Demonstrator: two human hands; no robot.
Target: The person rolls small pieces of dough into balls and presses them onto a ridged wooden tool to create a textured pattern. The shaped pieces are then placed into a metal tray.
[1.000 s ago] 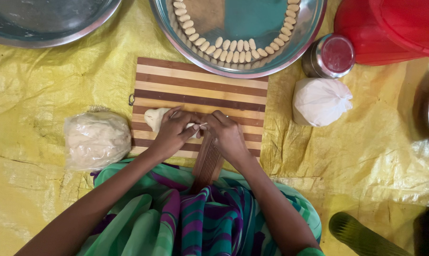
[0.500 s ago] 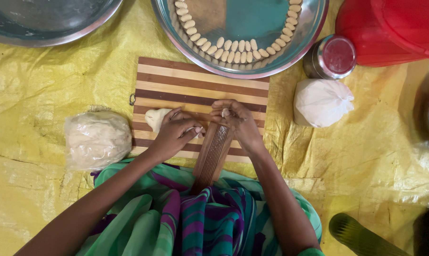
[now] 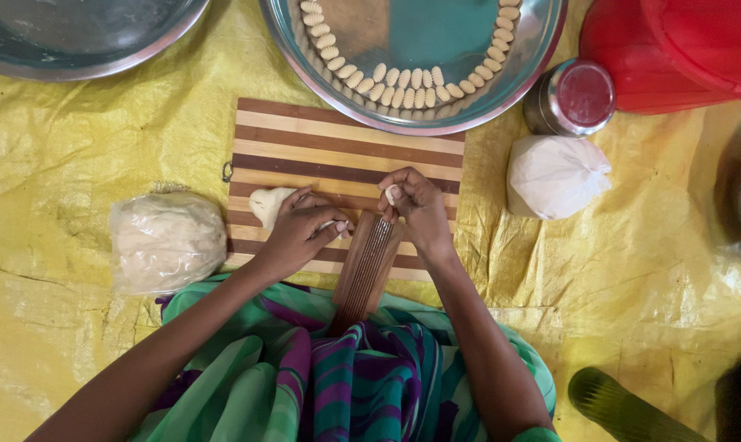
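A striped wooden cutting board (image 3: 338, 147) lies on a yellow sheet. A ridged wooden paddle (image 3: 367, 266) leans from my lap onto the board's near edge. My right hand (image 3: 415, 209) pinches a small piece of dough at the paddle's top. My left hand (image 3: 305, 229) rests on the board beside the paddle, touching a pale lump of dough (image 3: 268, 205), with a bit of dough at its fingertips. A large steel tray (image 3: 436, 82) beyond the board holds several small ridged dough pieces in a curved row.
A bag of dough (image 3: 166, 241) sits left of the board. A tied white bag (image 3: 555, 176), a steel tin with a red lid (image 3: 571, 98) and a red plastic tub (image 3: 673, 49) stand at right. Another steel tray (image 3: 76, 37) is at top left.
My right hand has moved up from the paddle's ridges to its top end, now lifting a small dough piece. My left hand has stayed by the dough lump.
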